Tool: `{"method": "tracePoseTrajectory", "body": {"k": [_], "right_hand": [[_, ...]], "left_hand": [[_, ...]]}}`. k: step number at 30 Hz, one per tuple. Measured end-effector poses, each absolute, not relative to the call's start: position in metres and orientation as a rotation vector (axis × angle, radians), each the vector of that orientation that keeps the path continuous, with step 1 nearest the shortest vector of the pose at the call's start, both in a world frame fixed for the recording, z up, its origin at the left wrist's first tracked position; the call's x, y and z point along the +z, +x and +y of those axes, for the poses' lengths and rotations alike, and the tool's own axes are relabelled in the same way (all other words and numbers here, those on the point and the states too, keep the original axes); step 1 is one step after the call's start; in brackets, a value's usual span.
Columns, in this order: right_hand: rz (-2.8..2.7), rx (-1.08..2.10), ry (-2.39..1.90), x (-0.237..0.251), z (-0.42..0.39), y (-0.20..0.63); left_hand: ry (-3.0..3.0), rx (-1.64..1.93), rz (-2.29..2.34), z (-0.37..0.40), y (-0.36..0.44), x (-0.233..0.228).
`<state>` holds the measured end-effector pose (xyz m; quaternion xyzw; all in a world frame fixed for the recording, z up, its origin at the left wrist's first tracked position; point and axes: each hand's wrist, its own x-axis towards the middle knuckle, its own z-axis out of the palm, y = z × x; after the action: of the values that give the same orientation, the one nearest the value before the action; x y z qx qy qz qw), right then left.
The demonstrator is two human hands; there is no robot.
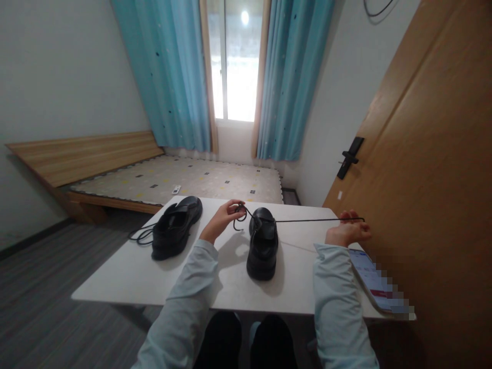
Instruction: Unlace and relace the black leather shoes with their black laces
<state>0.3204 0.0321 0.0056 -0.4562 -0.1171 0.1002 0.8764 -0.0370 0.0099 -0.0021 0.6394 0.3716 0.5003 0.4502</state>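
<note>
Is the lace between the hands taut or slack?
Taut: the lace runs straight from the shoe to the right hand.

Daylight pours through the window, which is blown out to white glare, while the rest of the room sits fairly dim. The desk carries soft shadows falling toward the camera. Wide-angle distortion bends the door and walls at the edges.
</note>
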Motion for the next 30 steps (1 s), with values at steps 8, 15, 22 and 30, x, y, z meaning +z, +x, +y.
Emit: {"method": "tracePoseTrajectory", "body": {"k": [8,15,22,30], "right_hand": [[-0.374,0.139,-0.928,0.017,0.023,0.306],[-0.362,0.148,-0.819,0.022,0.016,0.302],[-0.523,0.225,-0.764,0.031,0.01,0.288],[-1.288,0.741,-0.794,0.029,-0.001,0.218]], "left_hand": [[1.467,1.518,1.062,0.017,-0.037,-0.002],[1.49,1.962,1.415,0.016,-0.044,0.0],[1.804,1.896,1.485,0.008,-0.033,0.003],[2.111,1.626,1.115,-0.002,-0.004,0.001]]}}
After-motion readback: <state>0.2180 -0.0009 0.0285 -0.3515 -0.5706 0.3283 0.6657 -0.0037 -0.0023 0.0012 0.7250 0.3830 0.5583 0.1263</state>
